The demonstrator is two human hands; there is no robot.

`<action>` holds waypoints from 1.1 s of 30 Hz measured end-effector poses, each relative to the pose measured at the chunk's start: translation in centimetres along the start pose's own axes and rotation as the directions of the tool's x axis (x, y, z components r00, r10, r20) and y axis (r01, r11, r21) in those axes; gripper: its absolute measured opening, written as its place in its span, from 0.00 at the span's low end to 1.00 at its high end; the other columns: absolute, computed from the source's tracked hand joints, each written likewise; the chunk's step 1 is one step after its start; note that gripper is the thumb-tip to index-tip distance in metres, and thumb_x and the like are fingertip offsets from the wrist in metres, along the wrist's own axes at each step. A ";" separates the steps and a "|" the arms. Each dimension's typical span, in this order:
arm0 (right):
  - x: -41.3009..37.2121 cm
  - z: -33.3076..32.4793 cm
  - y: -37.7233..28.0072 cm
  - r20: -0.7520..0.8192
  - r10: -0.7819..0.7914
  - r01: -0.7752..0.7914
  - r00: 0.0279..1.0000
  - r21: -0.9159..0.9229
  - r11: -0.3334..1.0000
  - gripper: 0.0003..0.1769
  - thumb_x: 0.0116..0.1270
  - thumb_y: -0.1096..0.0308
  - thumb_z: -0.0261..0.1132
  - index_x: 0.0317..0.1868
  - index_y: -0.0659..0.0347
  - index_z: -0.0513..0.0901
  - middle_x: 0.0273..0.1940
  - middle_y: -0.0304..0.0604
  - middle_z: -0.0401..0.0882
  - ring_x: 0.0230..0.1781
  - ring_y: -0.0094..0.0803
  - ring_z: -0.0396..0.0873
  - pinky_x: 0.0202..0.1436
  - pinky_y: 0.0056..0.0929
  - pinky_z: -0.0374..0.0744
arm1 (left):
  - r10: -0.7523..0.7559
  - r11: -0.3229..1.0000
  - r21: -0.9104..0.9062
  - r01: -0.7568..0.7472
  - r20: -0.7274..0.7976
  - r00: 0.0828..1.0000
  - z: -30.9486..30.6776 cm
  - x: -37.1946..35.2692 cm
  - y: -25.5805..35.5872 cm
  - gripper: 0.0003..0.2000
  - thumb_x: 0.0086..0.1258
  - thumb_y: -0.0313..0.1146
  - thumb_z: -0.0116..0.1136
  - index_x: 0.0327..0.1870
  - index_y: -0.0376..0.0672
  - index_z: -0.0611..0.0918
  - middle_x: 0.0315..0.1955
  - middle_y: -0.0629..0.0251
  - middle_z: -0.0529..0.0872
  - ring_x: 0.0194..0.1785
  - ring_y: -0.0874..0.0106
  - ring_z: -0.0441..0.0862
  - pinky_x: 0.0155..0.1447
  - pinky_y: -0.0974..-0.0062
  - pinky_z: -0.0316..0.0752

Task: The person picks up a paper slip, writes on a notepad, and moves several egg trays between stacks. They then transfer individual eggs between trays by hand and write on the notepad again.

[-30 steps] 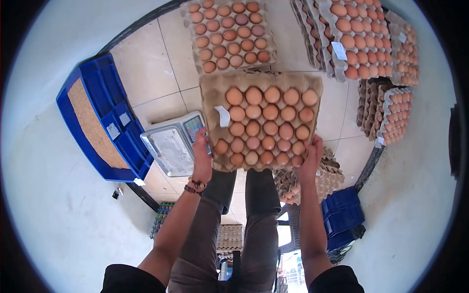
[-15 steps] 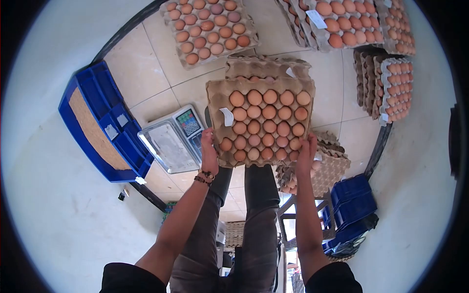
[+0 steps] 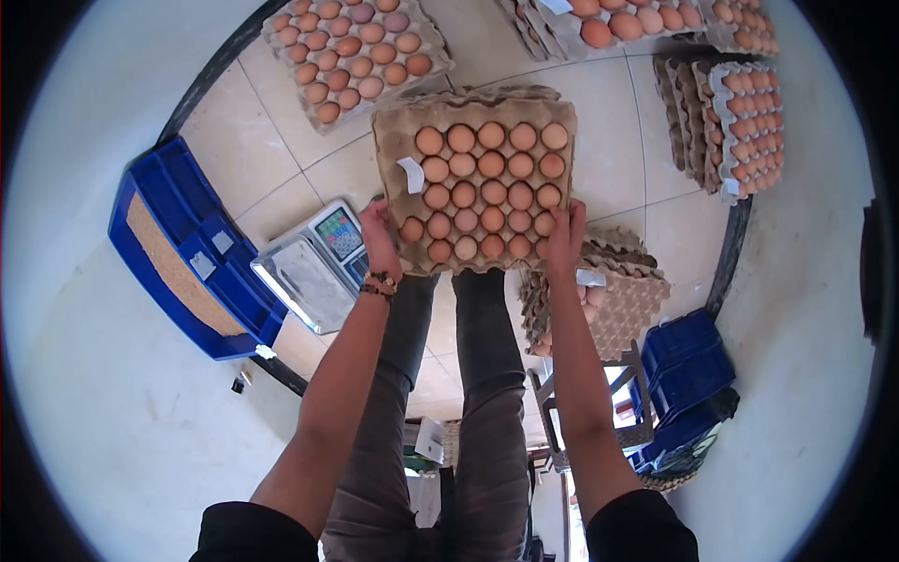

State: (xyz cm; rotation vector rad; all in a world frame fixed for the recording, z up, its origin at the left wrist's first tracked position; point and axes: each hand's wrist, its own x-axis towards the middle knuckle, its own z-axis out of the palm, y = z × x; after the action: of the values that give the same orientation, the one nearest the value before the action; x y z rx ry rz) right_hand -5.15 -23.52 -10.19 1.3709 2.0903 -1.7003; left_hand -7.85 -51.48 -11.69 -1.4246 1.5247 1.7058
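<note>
Between my two hands is a brown cardboard egg tray (image 3: 398, 131) with rows of brown eggs and a white paper slip (image 3: 410, 175) on its left part. My left hand (image 3: 379, 242) grips the tray's near left edge, a beaded bracelet at its wrist. At the near right edge my right hand (image 3: 565, 239) is closed on the same tray, fingers by the outermost eggs. The left column of cups holds a single egg near the front. Behind the tray's far edge another egg carton (image 3: 524, 93) shows, mostly hidden by it.
A digital scale (image 3: 300, 281) stands on the tiled floor at left, beside a blue bin (image 3: 178, 309) with grainy brown material. Full egg trays (image 3: 351, 56) lie at the far left; more stacks (image 3: 749, 122) stand far right. A stack of egg trays (image 3: 623, 300) and a stool (image 3: 637, 436) are near right.
The tray and both my hands have moved away from my body and slightly left in view. The tray now covers more of the carton behind it. My hands keep their hold.
</note>
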 end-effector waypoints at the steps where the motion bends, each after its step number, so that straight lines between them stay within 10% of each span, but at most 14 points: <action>1: 0.4 -0.1 0.1 0.010 -0.014 0.014 1.000 0.007 1.000 0.15 0.69 0.65 0.58 0.51 0.65 0.73 0.45 0.44 0.77 0.47 0.33 0.72 0.57 0.31 0.70 | 0.014 1.000 -0.015 -0.014 0.022 1.000 0.1 0.4 -0.1 0.21 0.74 0.59 0.38 0.49 0.54 0.76 0.49 0.76 0.78 0.56 0.73 0.69 0.63 0.47 0.59; 14: 3.3 0.1 2.3 0.031 0.000 -0.002 1.000 0.061 0.998 0.19 0.68 0.64 0.57 0.56 0.64 0.72 0.45 0.45 0.75 0.45 0.33 0.71 0.53 0.34 0.72 | -0.030 1.000 0.008 0.029 0.042 0.999 0.6 3.6 -1.5 0.30 0.73 0.61 0.44 0.65 0.48 0.74 0.55 0.65 0.78 0.61 0.69 0.72 0.65 0.59 0.64; 20: 0.9 0.4 -0.2 -0.170 -0.334 0.248 0.927 -0.392 0.886 0.23 0.65 0.68 0.60 0.60 0.66 0.70 0.53 0.50 0.69 0.51 0.40 0.70 0.59 0.38 0.70 | -0.054 0.998 -0.027 0.050 -0.172 0.984 -0.4 0.3 0.6 0.28 0.78 0.59 0.37 0.64 0.46 0.73 0.52 0.63 0.78 0.57 0.66 0.75 0.64 0.60 0.66; 26: -1.8 4.5 -2.7 -0.003 -0.432 0.417 0.902 -0.248 0.874 0.20 0.65 0.72 0.60 0.57 0.67 0.70 0.50 0.48 0.72 0.51 0.39 0.71 0.60 0.38 0.71 | -0.153 0.988 -0.053 0.144 -0.253 0.955 -6.1 0.5 -2.1 0.27 0.77 0.58 0.39 0.63 0.46 0.72 0.47 0.62 0.79 0.51 0.68 0.78 0.57 0.64 0.71; 27: -2.0 5.6 -3.2 0.031 -0.434 0.431 0.900 -0.188 0.882 0.19 0.66 0.73 0.59 0.56 0.66 0.71 0.50 0.48 0.72 0.50 0.38 0.72 0.58 0.37 0.72 | -0.121 0.991 -0.090 0.098 -0.309 0.943 -7.0 1.7 -2.8 0.26 0.75 0.59 0.42 0.58 0.47 0.75 0.42 0.62 0.80 0.42 0.72 0.78 0.43 0.73 0.69; 33: 1.1 14.8 -10.7 0.214 -0.609 0.608 0.764 0.078 0.790 0.11 0.71 0.77 0.57 0.52 0.68 0.75 0.47 0.48 0.78 0.43 0.33 0.79 0.49 0.31 0.79 | -0.095 0.993 -0.090 0.074 -0.264 0.960 -9.2 12.1 1.7 0.35 0.73 0.66 0.38 0.64 0.44 0.75 0.53 0.58 0.81 0.48 0.67 0.78 0.50 0.66 0.70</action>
State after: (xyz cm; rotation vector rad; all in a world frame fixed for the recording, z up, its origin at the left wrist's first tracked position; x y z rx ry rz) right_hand -19.47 -34.78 -8.51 0.4446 2.5511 -1.9434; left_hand -10.15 -63.94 -20.29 -1.7966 1.5195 1.5893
